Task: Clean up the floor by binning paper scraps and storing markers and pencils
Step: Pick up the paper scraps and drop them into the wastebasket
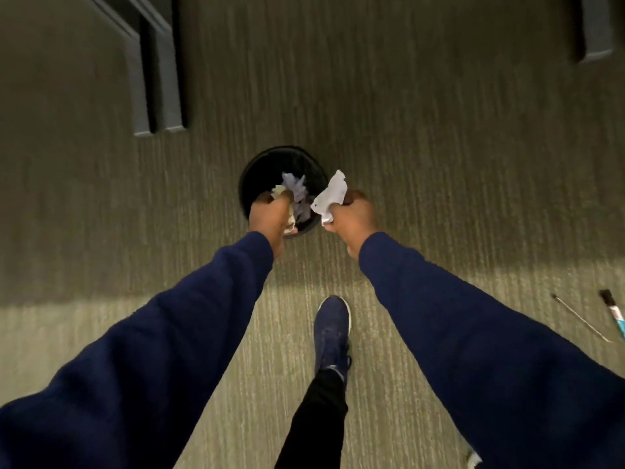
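Two navy sleeves [162, 350] fill the foreground, reaching forward and down from the camera toward one round black bin [257, 174] standing on the carpeted floor [439, 164]. Inside the bin lies a heap of crumpled paper [296, 194], pale lilac and white; the separate pieces in it cannot be counted.

Over the bin's near left rim, the left hand [270, 214] is closed in a fist, its fingers wrapped around a wad of paper scraps [279, 191] whose yellowish edges poke out at the top and beneath the palm. At the bin's right rim, the right hand [351, 214] is likewise closed, fingers clamped on one crumpled white paper scrap [329, 196] that sticks out toward the bin opening. Neither hand touches the other.

Well apart from the bin, at the right edge of the view, two writing tools lie on the floor: one thin pencil [580, 316] lying at a slant, and just beside it one marker [614, 313] with a black cap and a blue-and-white barrel, partly cut off by the frame.

Between the arms, one dark blue shoe [331, 330] stands on the floor with a black trouser leg [314, 421] above it. At the top, two grey furniture legs [159, 79] stand side by side on the left and one more [595, 28] on the right. The whole view is slightly blurred.
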Demonstrator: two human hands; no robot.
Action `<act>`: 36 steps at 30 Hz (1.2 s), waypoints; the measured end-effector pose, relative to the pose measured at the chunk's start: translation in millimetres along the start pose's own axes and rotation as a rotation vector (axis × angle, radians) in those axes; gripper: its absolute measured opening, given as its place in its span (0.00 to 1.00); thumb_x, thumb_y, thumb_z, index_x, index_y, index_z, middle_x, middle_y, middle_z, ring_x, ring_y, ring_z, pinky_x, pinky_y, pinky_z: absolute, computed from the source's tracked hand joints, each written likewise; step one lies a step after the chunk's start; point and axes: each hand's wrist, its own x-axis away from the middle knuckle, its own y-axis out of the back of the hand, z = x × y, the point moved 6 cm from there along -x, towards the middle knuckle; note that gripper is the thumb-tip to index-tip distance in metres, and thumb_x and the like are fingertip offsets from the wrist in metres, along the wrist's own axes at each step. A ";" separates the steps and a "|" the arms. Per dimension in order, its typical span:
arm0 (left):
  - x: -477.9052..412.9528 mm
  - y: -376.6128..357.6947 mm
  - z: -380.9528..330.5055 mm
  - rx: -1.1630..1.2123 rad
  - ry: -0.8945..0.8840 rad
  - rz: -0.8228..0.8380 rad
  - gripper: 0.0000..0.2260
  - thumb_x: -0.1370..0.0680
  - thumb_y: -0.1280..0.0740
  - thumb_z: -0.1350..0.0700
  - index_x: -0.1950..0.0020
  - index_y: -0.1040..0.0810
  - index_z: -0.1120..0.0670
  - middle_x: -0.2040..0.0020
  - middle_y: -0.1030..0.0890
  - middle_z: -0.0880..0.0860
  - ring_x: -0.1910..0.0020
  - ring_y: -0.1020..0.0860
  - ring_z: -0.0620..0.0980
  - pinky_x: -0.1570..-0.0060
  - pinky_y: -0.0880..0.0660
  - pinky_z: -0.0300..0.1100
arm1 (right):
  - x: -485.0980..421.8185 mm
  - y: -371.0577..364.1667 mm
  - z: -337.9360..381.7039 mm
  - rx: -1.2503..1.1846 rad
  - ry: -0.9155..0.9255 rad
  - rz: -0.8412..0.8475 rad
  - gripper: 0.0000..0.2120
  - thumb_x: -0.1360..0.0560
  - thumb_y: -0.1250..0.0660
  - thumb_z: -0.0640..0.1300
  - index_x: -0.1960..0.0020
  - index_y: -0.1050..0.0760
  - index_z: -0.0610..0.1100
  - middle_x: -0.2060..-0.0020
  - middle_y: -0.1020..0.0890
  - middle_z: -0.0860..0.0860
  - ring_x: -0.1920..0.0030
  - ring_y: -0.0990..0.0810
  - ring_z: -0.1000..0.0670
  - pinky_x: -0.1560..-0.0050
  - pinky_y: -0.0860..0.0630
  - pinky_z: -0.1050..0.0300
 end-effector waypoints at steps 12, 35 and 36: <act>-97.8 41.9 12.7 0.172 0.142 0.022 0.10 0.22 0.36 0.56 0.64 0.25 0.54 0.75 0.24 0.49 0.75 0.23 0.49 0.75 0.25 0.37 | -67.5 -105.6 27.7 0.263 0.052 0.069 0.07 0.22 0.33 0.41 0.45 0.22 0.42 0.43 0.19 0.43 0.39 0.20 0.38 0.41 0.20 0.43; 38.1 -108.0 71.5 -0.180 0.063 0.168 0.29 0.22 0.36 0.36 0.30 0.26 0.56 0.34 0.23 0.58 0.35 0.24 0.58 0.57 0.27 0.44 | 13.4 115.8 -67.0 0.056 -0.044 -0.161 0.12 0.21 0.38 0.44 0.38 0.24 0.44 0.51 0.18 0.46 0.58 0.20 0.47 0.52 0.20 0.49; 53.8 -125.9 78.9 -0.219 0.058 0.189 0.28 0.22 0.36 0.36 0.33 0.25 0.56 0.38 0.22 0.57 0.39 0.23 0.57 0.55 0.26 0.45 | 21.7 139.5 -78.5 0.033 -0.051 -0.179 0.12 0.21 0.38 0.44 0.38 0.24 0.45 0.51 0.19 0.47 0.58 0.20 0.48 0.51 0.20 0.48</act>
